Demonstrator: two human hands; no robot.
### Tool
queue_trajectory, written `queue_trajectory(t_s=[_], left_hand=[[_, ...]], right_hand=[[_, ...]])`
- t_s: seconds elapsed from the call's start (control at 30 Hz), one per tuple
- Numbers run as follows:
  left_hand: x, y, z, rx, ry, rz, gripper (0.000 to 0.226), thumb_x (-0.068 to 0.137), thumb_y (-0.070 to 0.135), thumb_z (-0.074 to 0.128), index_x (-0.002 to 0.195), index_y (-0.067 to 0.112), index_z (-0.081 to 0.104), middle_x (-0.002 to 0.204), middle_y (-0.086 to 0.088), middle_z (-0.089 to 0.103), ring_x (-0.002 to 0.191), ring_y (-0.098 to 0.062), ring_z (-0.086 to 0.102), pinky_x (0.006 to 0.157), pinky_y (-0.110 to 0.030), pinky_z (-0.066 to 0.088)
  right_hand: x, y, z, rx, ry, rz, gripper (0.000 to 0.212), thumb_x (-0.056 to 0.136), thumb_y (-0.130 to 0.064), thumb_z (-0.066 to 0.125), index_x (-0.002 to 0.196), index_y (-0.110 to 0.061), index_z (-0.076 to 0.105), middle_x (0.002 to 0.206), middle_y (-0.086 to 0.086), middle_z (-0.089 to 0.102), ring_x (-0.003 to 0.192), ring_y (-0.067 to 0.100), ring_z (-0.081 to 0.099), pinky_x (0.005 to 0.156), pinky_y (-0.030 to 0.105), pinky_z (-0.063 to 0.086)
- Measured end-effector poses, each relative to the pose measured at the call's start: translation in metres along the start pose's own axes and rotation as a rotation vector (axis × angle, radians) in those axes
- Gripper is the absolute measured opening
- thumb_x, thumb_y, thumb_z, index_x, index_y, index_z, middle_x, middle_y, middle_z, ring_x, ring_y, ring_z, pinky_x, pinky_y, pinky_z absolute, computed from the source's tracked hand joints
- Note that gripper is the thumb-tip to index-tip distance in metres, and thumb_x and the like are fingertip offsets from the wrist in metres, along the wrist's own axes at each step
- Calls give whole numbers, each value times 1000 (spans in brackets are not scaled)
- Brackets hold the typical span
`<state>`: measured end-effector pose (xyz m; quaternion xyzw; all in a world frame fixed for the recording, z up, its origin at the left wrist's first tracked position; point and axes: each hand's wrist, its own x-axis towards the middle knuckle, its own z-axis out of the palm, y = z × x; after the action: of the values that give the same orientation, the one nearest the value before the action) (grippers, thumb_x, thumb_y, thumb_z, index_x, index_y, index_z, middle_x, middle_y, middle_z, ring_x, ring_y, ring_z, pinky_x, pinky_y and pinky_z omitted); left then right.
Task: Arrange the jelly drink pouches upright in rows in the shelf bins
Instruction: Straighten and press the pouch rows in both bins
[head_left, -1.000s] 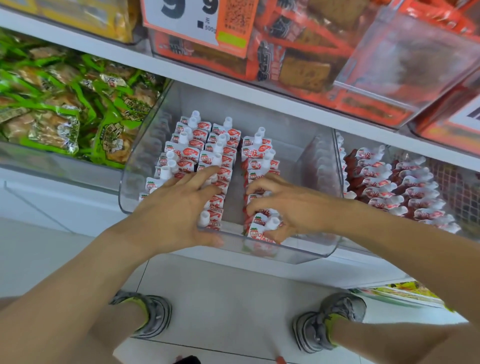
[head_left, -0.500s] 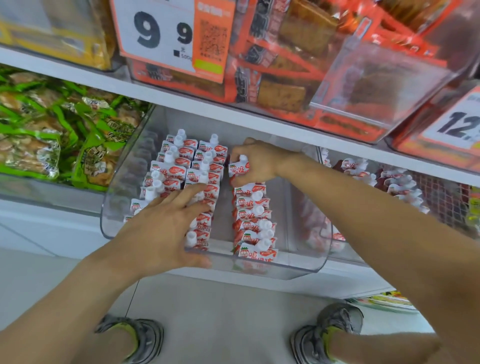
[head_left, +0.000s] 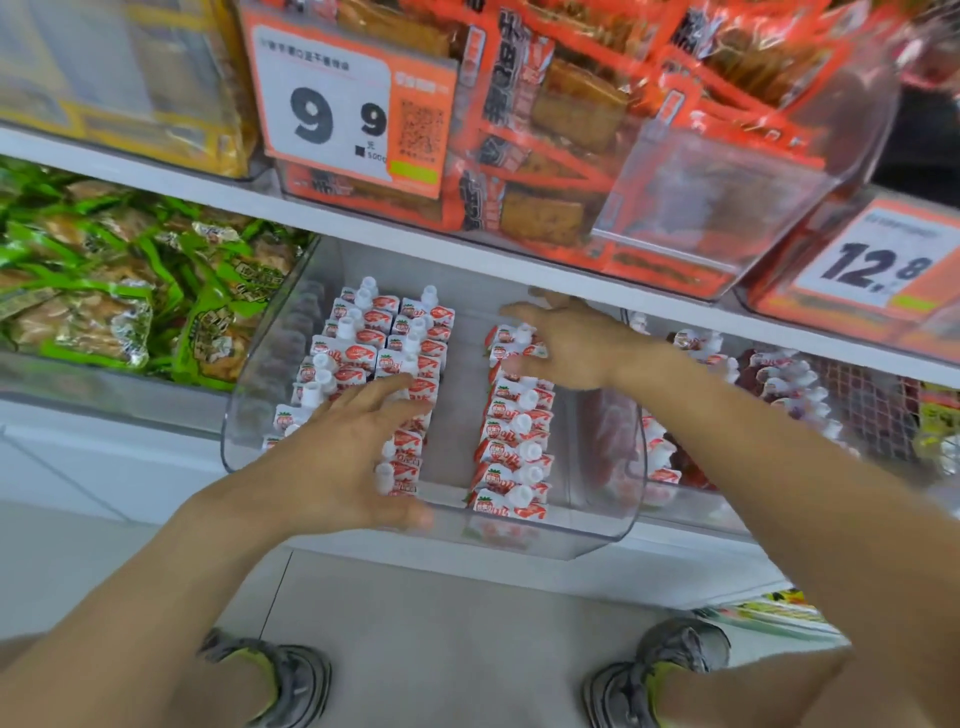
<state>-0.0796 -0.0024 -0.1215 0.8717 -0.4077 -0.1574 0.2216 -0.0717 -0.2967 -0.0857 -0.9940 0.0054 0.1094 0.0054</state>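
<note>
A clear plastic bin on the lower shelf holds red-and-white jelly drink pouches with white caps, standing upright in three rows. The two left rows sit close together; the right row stands apart across a bare gap. My left hand rests palm down, fingers spread, on the front pouches of the left and middle rows. My right hand reaches to the back of the right row, fingers stretched out over the rearmost pouches, thumb against them. The pouches under both hands are hidden.
A second clear bin to the right holds darker red pouches. Green snack packets fill the bin on the left. The upper shelf edge hangs low over the bin's back, with orange packets and price tags above.
My right hand went from the front of the right row to its back, gripped a pouch there, and now lies flatter with fingers stretched. My left hand stayed put.
</note>
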Motion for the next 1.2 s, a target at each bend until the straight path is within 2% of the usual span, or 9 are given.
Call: queue_trajectory(t_s=[0.13,0.2,0.3,0.4,0.6,0.77,0.93,1.03,1.2], left_hand=[[1,36,-1,-499,328,73,54,86,55,58,134,35,47,143,19,42,133,5,36,107,-22,31],[23,54,7,-758,365,-56,37,94,35,58,130,28,52,133,15,54,122,4,48,102,-20,39],[76,75,22,-784,300,-267,40,98,27,52,137,19,46,124,9,53,114,-7,51,87,-15,36],[128,85,41,-794,246,-392,50,99,35,50,143,16,36,123,3,48,118,-11,44,91,-18,28],[182,90,64,-892,340,-532,64,91,40,60,144,19,32,128,-15,59,116,-31,57,96,-36,44],[193,84,79,-940,160,-546,86,66,74,58,138,34,33,134,-24,53,122,-46,50,99,-61,40],[183,82,61,-897,82,-433,82,82,75,43,149,32,25,154,-3,34,137,-26,38,114,-48,28],[137,64,41,-795,166,-479,54,99,47,39,148,24,33,155,3,32,140,-18,33,118,-43,23],[50,74,41,-776,-60,-627,23,99,26,50,107,13,66,112,-6,71,100,-22,66,91,-40,54]], right_hand=[[-125,-31,24,335,707,90,35,87,-28,66,119,-21,55,109,1,58,97,17,57,82,29,49],[-174,-41,59,588,833,235,30,82,-17,72,103,-26,54,94,-6,56,81,8,57,69,16,45],[-193,-37,108,905,715,361,42,79,-18,78,111,-27,54,96,-10,64,86,9,65,70,23,54],[-186,-29,121,1154,595,336,53,81,-12,77,127,-28,54,99,-9,72,93,7,70,75,29,60],[-187,-23,129,1288,542,265,69,86,-14,73,142,-43,44,115,-10,71,107,2,66,76,21,58],[-185,-21,128,1304,536,206,69,89,-8,68,140,-47,41,122,-36,59,113,-9,59,77,15,54],[-187,-17,128,1344,513,190,72,88,-12,71,138,-53,42,122,-34,60,116,-7,59,82,20,57],[-188,-14,128,1352,510,164,72,87,-11,73,140,-50,42,121,-36,61,116,-6,58,84,21,56],[-187,-19,127,1284,548,191,74,85,-9,73,139,-49,40,114,-42,58,111,-11,59,77,13,55]])
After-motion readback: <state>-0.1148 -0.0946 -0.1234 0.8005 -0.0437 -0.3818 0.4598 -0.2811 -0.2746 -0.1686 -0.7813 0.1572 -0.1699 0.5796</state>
